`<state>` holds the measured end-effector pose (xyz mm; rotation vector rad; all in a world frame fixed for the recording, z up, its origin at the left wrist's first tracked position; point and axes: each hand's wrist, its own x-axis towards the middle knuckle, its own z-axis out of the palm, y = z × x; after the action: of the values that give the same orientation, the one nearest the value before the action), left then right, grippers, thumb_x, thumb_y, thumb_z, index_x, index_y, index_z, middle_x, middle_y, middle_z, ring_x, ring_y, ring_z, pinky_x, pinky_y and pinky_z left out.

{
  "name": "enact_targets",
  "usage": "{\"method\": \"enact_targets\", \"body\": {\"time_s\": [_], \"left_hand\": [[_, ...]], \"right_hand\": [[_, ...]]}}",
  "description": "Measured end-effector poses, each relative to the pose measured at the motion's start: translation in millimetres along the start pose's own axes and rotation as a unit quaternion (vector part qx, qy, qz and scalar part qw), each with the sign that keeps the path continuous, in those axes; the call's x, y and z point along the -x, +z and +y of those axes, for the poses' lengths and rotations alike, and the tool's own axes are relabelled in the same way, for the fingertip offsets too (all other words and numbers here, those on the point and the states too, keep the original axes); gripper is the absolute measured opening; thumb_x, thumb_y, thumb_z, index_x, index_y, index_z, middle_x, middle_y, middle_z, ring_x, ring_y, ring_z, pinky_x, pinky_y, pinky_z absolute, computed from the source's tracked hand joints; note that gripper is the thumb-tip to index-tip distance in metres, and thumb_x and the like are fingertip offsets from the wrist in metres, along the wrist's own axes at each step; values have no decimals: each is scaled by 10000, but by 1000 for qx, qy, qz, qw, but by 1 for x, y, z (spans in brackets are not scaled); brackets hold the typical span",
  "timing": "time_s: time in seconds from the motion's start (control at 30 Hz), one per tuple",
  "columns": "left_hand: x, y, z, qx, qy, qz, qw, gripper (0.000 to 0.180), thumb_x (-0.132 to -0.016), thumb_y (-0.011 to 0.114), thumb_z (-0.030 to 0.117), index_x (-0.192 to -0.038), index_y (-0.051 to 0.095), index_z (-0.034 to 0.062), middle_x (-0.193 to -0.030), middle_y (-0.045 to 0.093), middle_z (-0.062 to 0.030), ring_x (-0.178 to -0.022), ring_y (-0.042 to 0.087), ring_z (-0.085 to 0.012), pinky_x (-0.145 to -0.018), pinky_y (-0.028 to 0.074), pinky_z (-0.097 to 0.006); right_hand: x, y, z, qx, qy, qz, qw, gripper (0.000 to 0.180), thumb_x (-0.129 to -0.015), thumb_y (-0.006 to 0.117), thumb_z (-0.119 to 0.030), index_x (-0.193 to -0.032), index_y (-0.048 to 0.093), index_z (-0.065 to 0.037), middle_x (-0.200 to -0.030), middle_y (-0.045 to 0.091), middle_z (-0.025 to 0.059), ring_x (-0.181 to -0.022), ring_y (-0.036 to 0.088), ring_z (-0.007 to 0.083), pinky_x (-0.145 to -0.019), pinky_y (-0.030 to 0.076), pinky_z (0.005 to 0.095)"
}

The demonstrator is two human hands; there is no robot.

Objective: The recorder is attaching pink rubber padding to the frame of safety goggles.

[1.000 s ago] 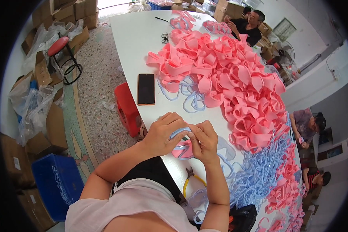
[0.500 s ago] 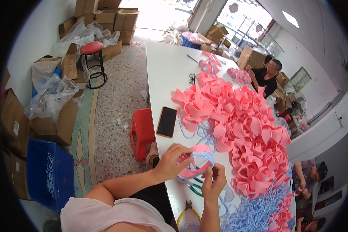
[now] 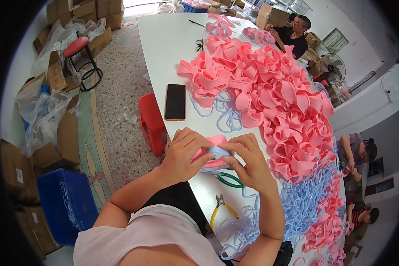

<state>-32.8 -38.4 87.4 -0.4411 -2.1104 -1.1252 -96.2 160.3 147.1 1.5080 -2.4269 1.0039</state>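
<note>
Gripping a soft pink loop with a pale blue glossy band [image 3: 218, 153] between two bare hands

The looped pink foam-like piece [image 3: 217, 140] is held up in front of the person's body, near the closest edge of the long white tabletop [image 3: 157, 44]; whether its underside touches the surface cannot be told. The left hand [image 3: 183, 155] is closed narrowly on its left side, thumb below and fingers curled over the top. The right hand [image 3: 252, 166] has thumb and forefinger brought close together at the right end of the blue band, its other fingers bent behind; how firmly it presses is hidden.

Several things could go wrong here. The band looks smooth, so a loose pinch by the right thumb might let it slide or spring back. Pulling unevenly with the two hands could twist the pink loop, since it appears soft and bendable. Lowering the right wrist might catch the green-handled hand tool [image 3: 231, 179] just below it, or the yellow-handled metal pliers [image 3: 220, 203] lying nearer the body. The tangled heap of pale blue cords [image 3: 301, 195] beside the right forearm could snag and drag if the elbow swings outward. If dropped, the piece might slip over the edge toward the red plastic stool [image 3: 151, 124]. The large pile of curved pink strips [image 3: 275, 106] lies beyond, apart from both hands.
</note>
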Motion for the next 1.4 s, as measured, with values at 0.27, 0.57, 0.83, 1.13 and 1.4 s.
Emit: {"method": "enact_targets", "body": {"time_s": [0.27, 0.57, 0.83, 1.13, 1.4], "left_hand": [[10, -1, 1, -20, 47, -61, 997, 244, -720, 765, 147, -901, 623, 69, -878, 591, -43, -816, 514, -228, -727, 355, -351], [3, 13, 3, -67, 16, -38, 997, 224, -756, 717, 97, -945, 607, 53, -835, 554, -67, -781, 495, -251, -722, 360, -364], [7, 25, -15, -35, 19, -64, 997, 192, -753, 657, 58, -934, 597, 44, -847, 531, -80, -812, 486, -260, -732, 363, -370], [-8, 28, -42, -45, -8, -4, 999, 247, -857, 639, 167, -1070, 626, 44, -935, 563, -102, -870, 520, -245, -819, 404, -339], [8, -5, -31, 141, -91, -6, 986, 234, -878, 675, 133, -1077, 639, 15, -973, 546, -95, -802, 543, -155, -665, 460, -255]], "right_hand": [[4, 3, 13, -53, -5, -113, 992, 260, -779, 715, -56, -1013, 604, -29, -911, 562, 101, -866, 494, 262, -762, 423, 340], [6, 26, 2, 195, -87, 69, 974, 283, -747, 683, -2, -1014, 594, 23, -880, 570, 118, -804, 549, 287, -690, 475, 366], [9, 47, 18, 65, -37, 116, 990, 179, -746, 650, 56, -915, 606, 21, -808, 558, 120, -748, 523, 292, -632, 436, 371], [20, 58, 53, 33, 86, 176, 980, 88, -830, 626, 1, -918, 628, -7, -799, 551, 123, -741, 524, 275, -620, 439, 350], [28, 36, 22, 82, 87, 289, 950, 93, -876, 618, -45, -960, 639, -9, -859, 602, 101, -781, 550, 228, -688, 444, 313]]}}
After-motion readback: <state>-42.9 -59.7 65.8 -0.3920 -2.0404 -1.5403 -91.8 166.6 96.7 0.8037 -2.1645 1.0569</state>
